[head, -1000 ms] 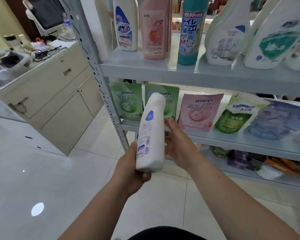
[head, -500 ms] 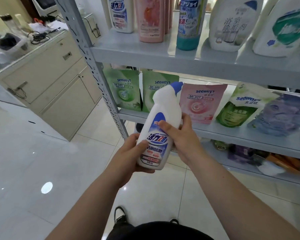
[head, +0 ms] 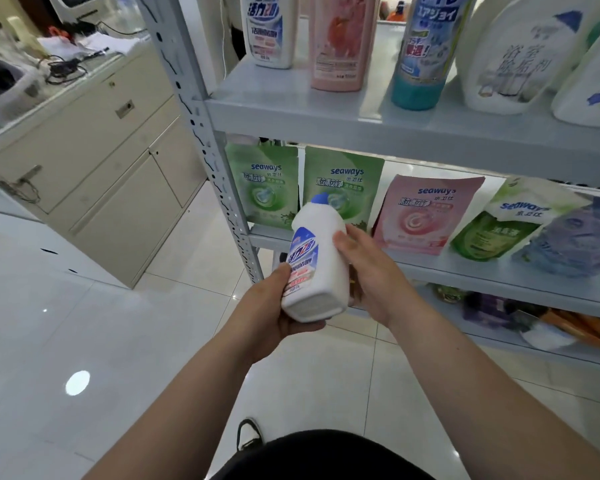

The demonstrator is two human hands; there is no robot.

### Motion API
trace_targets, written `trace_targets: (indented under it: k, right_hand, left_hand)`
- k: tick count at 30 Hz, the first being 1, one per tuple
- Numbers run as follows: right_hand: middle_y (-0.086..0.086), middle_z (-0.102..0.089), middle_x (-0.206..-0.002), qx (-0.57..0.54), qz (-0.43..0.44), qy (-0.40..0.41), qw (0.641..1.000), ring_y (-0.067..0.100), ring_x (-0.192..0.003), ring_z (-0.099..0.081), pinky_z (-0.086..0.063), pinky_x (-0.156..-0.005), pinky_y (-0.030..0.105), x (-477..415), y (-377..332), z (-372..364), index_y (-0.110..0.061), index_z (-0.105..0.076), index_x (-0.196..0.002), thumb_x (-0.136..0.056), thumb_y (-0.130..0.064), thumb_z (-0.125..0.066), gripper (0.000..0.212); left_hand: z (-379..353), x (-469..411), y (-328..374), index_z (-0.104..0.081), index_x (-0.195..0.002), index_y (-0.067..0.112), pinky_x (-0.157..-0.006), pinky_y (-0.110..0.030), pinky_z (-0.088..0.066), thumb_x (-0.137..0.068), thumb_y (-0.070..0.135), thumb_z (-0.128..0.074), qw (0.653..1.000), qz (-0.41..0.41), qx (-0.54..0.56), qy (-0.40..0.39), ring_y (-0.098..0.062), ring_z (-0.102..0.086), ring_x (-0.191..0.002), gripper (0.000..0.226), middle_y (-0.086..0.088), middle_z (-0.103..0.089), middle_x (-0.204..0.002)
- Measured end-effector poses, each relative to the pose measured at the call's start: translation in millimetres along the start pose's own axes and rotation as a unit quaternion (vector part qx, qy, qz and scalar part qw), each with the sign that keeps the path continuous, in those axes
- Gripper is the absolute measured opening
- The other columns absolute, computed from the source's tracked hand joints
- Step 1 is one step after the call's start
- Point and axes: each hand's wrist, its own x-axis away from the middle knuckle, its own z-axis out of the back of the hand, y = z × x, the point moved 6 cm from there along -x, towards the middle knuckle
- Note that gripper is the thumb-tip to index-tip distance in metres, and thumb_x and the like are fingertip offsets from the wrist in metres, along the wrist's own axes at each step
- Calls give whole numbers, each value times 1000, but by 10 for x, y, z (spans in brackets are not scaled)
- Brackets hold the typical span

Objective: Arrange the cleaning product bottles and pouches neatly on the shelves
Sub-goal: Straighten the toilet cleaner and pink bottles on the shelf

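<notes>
White with a blue cap, the cleaner bottle (head: 321,268) is held tilted in front of the middle shelf (head: 499,284), the left hand (head: 269,308) cupping its base and the right hand (head: 371,271) curled round its side, the cap overlapping a green pouch (head: 343,181).

1 s ago white bottle (head: 317,268) showed back label; now front label shows, base tipped toward cam, cap pointing away. R hand (head: 369,275) shifted to its right side.
</notes>
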Motion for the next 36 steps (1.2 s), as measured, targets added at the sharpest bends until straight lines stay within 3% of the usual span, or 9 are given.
trace_targets:
  k: [3,7,13,20,23,26,28,30,36]
  right_hand:
    - [1,-73,-119,21,4,-13,1000,20,-101,-72,-55,-68,32,-93,-7,-135,-36,-49,-142,-81,-37,-68,63]
    - [4,-74,-112,18,54,-32,998,20,-98,-73,-57,-73,31,-157,-75,-279,-31,-45,-141,-77,-16,-66,69]
    - [3,-72,-120,79,121,-84,986,26,-109,-70,-61,-87,48,-157,-173,-604,-31,-44,-133,-81,11,-61,69]
    - [-1,-66,-115,150,216,9,965,12,-107,-66,-54,-88,27,-132,-616,-747,-30,-56,-123,-86,-30,-71,40]
    - [-6,-60,-110,283,314,63,904,3,-96,-60,-51,-78,17,-72,-1034,-796,-37,-51,-124,-91,-38,-70,38]
    - [-7,-58,-105,477,411,74,773,6,-89,-53,-44,-73,18,-56,-1378,-963,-29,-54,-129,-96,-47,-60,38]
    - [-3,-61,-92,573,456,58,678,12,-81,-51,-42,-68,27,-71,-1459,-1098,-20,-63,-110,-98,-50,-47,36]
    - [0,-59,-76,604,469,68,641,19,-69,-49,-38,-59,31,-94,-1468,-1147,-14,-62,-87,-100,-44,-38,40]
    - [-2,-49,-65,573,331,110,741,14,-62,-46,-32,-58,35,-287,-1451,-1008,-16,-48,-71,-108,-34,-35,43]
  left_hand:
    - [198,-139,90,-66,-111,17,-62,-32,-58,-104,31,-47,998,-23,-47,41,-17,-72,-78,24,-4,-78,-95]
    - [438,-264,239,-67,-86,32,-79,-42,-49,-77,37,-58,990,-62,-116,54,-25,-66,-85,14,-8,-74,-95]
    - [569,-255,708,-61,-114,28,-82,-44,-60,-63,56,-75,963,-183,-197,-22,-23,-75,-94,60,-1,-77,-104]
    - [821,-255,930,-65,-105,26,-83,-45,-62,-56,67,-73,940,-207,-271,-16,-19,-76,-86,64,3,-78,-95]
    - [844,-229,972,-64,-105,26,-75,-35,-60,-60,62,-75,927,-209,-308,-38,-15,-76,-84,59,7,-78,-93]
    - [783,-184,988,-63,-102,32,-66,-19,-56,-79,43,-83,900,-220,-371,-64,-6,-74,-81,32,18,-76,-90]
    - [735,-154,998,-63,-100,34,-64,-16,-55,-83,37,-80,888,-220,-394,-85,-4,-73,-79,25,22,-75,-88]
    - [708,-137,1001,-63,-99,35,-64,-17,-55,-81,40,-81,883,-225,-401,-92,-4,-74,-79,26,23,-75,-87]
    - [707,-159,1028,-55,-101,41,-68,-20,-56,-78,51,-80,826,-278,-490,10,2,-68,-79,36,26,-67,-86]
